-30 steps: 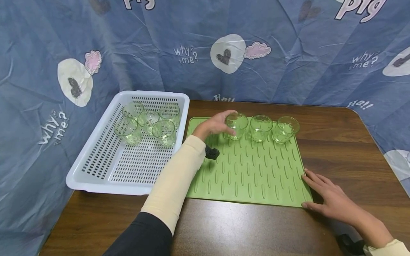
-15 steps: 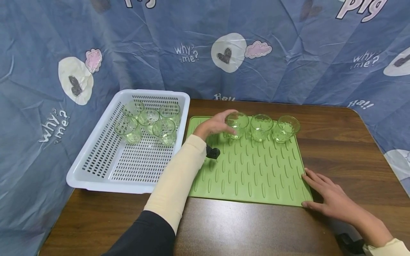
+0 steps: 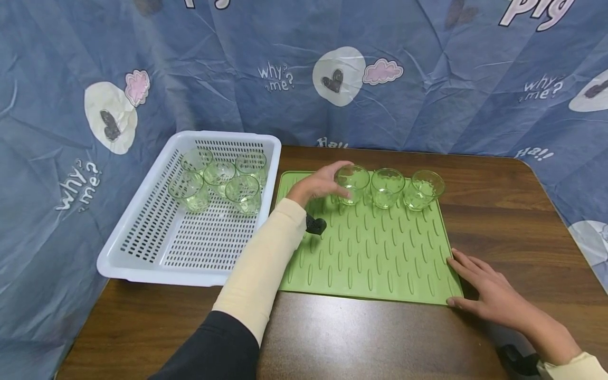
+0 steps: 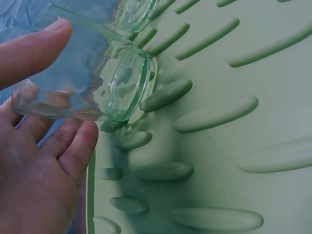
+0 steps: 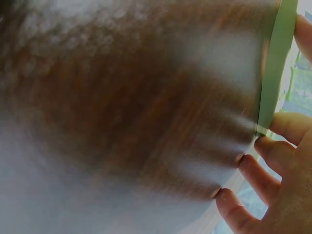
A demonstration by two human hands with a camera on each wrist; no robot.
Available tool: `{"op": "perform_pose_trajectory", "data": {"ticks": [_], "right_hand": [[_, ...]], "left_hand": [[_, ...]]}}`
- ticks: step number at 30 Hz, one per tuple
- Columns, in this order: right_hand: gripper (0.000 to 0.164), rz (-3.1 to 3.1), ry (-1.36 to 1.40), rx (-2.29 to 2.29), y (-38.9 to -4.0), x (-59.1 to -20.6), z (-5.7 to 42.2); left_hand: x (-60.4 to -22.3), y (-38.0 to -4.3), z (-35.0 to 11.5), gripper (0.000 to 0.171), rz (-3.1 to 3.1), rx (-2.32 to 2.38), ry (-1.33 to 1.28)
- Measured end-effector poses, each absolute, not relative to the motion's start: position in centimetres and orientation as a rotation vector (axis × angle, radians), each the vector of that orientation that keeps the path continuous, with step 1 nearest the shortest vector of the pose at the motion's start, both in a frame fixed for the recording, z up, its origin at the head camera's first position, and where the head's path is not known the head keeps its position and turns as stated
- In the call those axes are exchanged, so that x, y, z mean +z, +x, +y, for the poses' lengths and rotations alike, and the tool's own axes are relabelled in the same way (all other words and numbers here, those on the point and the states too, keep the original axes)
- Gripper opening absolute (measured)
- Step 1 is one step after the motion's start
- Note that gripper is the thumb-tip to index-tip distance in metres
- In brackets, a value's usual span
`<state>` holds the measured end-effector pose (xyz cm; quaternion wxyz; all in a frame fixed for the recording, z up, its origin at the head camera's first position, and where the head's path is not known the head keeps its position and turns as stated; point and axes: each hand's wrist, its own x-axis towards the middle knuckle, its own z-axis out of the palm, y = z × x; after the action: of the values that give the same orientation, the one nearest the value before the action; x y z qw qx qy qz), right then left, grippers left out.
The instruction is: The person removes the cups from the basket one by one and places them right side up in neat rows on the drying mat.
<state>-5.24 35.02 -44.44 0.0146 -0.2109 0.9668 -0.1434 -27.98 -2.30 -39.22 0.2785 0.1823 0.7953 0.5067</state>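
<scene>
At the back left of the green ribbed mat (image 3: 370,264), my left hand (image 3: 319,183) holds a clear green-tinted drinking glass (image 3: 357,178). In the left wrist view the thumb lies along one side of this glass (image 4: 80,95) and the fingers go round the other; its base is at the mat. A second glass (image 3: 387,189) and a third glass (image 3: 423,191) stand in a row to its right. My right hand (image 3: 496,295) rests with spread fingers at the mat's right edge, fingertips on the table and the mat's border in the right wrist view.
A white perforated basket (image 3: 142,211) stands left of the mat, with several matching glasses (image 3: 242,196) upright towards its back. The wooden table (image 3: 513,216) runs back to a blue printed cloth (image 3: 427,105). My left forearm crosses beside the basket's right rim.
</scene>
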Motion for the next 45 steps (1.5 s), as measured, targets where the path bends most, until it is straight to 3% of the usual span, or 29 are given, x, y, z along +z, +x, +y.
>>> {"op": "perform_pose_trajectory", "data": {"ticks": [36,41,45], "right_hand": [[0.092,3.009,-0.661,-0.452,-5.3,-44.4,34.9],[0.093,3.002,-0.658,-0.459,-5.3,-44.5,35.0],[0.094,3.001,-0.656,-0.447,-5.4,-44.4,35.1]], "left_hand": [[-38.9,-27.9,-2.3,0.094,2.229,1.211,0.461],[-37.1,-27.8,-3.3,0.104,2.228,0.994,0.456],[-33.7,-28.0,-4.6,0.094,2.318,0.705,0.536]]}}
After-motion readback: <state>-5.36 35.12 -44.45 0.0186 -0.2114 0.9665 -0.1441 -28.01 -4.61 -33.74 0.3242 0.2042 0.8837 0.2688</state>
